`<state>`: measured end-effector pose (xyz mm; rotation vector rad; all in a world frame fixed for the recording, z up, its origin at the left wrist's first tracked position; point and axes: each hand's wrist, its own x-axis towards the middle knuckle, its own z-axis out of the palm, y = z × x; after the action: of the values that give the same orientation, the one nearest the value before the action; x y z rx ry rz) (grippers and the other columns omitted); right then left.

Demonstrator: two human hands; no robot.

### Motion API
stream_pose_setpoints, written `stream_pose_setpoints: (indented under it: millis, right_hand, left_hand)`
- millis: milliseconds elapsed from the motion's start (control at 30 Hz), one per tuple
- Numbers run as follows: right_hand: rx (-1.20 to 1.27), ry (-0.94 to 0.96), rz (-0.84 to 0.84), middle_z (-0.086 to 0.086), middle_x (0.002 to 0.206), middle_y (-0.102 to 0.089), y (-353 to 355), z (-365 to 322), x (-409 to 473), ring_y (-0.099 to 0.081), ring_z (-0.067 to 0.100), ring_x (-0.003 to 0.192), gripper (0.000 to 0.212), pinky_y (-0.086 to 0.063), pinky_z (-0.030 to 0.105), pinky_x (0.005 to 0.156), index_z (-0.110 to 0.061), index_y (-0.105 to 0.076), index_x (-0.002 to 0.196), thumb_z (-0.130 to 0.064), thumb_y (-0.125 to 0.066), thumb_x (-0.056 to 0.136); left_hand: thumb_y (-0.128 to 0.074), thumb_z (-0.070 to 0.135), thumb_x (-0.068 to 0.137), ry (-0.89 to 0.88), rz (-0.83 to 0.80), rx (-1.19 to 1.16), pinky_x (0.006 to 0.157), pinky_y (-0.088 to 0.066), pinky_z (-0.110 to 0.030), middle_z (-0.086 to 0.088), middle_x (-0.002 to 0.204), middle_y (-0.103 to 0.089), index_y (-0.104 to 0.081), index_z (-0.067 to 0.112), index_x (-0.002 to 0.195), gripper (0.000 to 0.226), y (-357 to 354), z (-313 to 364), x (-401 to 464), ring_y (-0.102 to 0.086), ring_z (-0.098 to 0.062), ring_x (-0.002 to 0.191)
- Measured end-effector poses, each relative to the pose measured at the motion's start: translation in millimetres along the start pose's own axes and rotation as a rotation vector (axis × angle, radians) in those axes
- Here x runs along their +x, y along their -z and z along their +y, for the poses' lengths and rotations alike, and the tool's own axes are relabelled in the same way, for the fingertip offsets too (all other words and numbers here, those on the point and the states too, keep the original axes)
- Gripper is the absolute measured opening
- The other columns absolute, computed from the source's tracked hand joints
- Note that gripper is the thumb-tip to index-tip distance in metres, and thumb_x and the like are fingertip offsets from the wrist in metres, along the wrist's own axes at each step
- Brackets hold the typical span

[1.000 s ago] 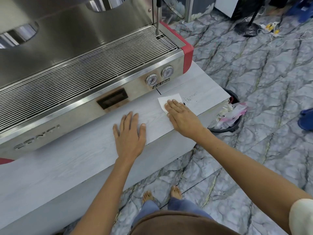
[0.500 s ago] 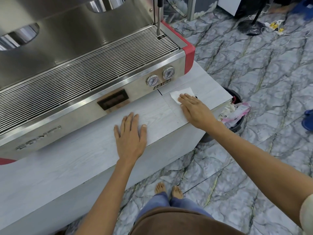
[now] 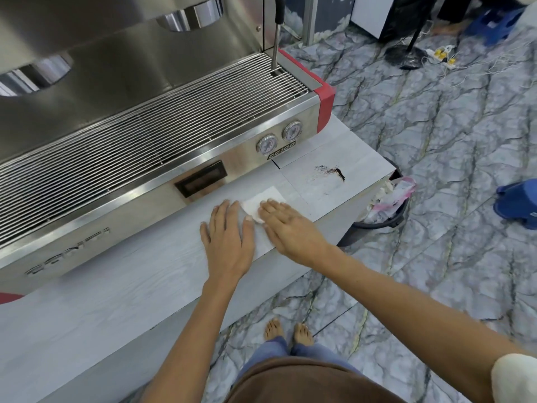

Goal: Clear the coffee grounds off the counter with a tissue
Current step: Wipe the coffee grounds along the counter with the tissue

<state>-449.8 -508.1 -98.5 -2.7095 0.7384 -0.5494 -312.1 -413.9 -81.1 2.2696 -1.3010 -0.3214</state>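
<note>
Pale grey wood-grain table (image 3: 116,286), smooth and matt, carrying a brushed-steel espresso machine (image 3: 145,112) along its far side. White tissue (image 3: 263,200), thin, soft and roughly square, lies flat on the table in front of the machine's base. Right hand (image 3: 290,231) rests palm-down on the tissue's near right corner; its fingers (image 3: 270,206) are extended and slightly spread, pressing the sheet rather than pinching it, and about half of the tissue shows beyond the fingertips. Left hand (image 3: 228,239) lies flat on the table just beside the right, fingers straight and together, holding nothing; its fingertips appear to touch the tissue's left edge, though the overlap is hard to resolve. Coffee grounds (image 3: 332,170), a dark brown smear with a scatter of fine specks, sit on the table to the right of the tissue, apart from it and from both hands, near the table's right end. Machine details: wire drip grille (image 3: 162,123) of parallel rods, two round gauges (image 3: 279,138), a red end panel (image 3: 327,103). Below the table's right end stands a dark round waste bin (image 3: 389,219) with crumpled white and pink litter. Floor (image 3: 436,141) of glossy grey marble-patterned tile; bare feet (image 3: 287,333) visible beneath the table edge.
</note>
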Motion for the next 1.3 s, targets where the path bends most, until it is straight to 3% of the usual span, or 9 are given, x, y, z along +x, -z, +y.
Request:
stream_pose_setpoints:
  millis: [333, 700, 1000, 1167, 1300]
  right_hand:
    - [-0.08, -0.228, -0.045, 0.022, 0.144, -0.044, 10, 36, 28, -0.038, 0.034, 0.136, 0.042, -0.027, 0.045, 0.115, 0.002, -0.046, 0.137, -0.016, -0.042, 0.098]
    - [-0.088, -0.377, 0.004, 0.02, 0.142, -0.047, 41, 79, 19, -0.04, 0.033, 0.135, 0.038, -0.027, 0.042, 0.115, -0.001, -0.05, 0.134, -0.014, -0.044, 0.099]
    - [0.015, -0.404, 0.078, 0.016, 0.138, -0.053, 59, 90, 14, -0.044, 0.028, 0.133, 0.036, -0.041, 0.048, 0.106, -0.004, -0.054, 0.13, -0.018, -0.04, 0.1]
    - [0.051, -0.284, 0.152, 0.015, 0.139, -0.052, 54, 54, -3, -0.042, 0.028, 0.134, 0.04, -0.032, 0.04, 0.112, -0.004, -0.052, 0.133, -0.021, -0.039, 0.099]
    - [0.069, -0.115, 0.113, 0.015, 0.14, -0.051, 26, 18, -19, -0.041, 0.026, 0.136, 0.039, -0.028, 0.039, 0.115, -0.002, -0.052, 0.134, -0.018, -0.044, 0.099]
  left_hand:
    - [-0.018, 0.051, 0.101, -0.045, 0.014, 0.142, 0.121, -0.011, -0.049, 0.0, 0.161, -0.03, -0.037, 0.025, 0.15, 0.059, -3, -8, -3, -0.021, -0.019, 0.149]
    - [-0.017, 0.053, 0.101, -0.072, -0.011, 0.19, 0.12, -0.009, -0.053, 0.0, 0.162, -0.028, -0.036, 0.027, 0.15, 0.059, -5, -7, -2, -0.02, -0.02, 0.15]
    - [-0.016, 0.053, 0.101, -0.06, -0.018, 0.213, 0.12, -0.008, -0.054, 0.002, 0.163, -0.025, -0.033, 0.027, 0.152, 0.06, -7, -5, 2, -0.017, -0.018, 0.15]
    - [-0.016, 0.05, 0.103, -0.039, -0.007, 0.176, 0.121, -0.008, -0.054, 0.002, 0.162, -0.027, -0.034, 0.027, 0.151, 0.057, -11, 4, 10, -0.018, -0.017, 0.15]
    - [-0.013, 0.051, 0.103, -0.017, 0.011, 0.119, 0.121, -0.006, -0.052, 0.004, 0.162, -0.028, -0.033, 0.027, 0.151, 0.058, -15, 9, 16, -0.018, -0.014, 0.15]
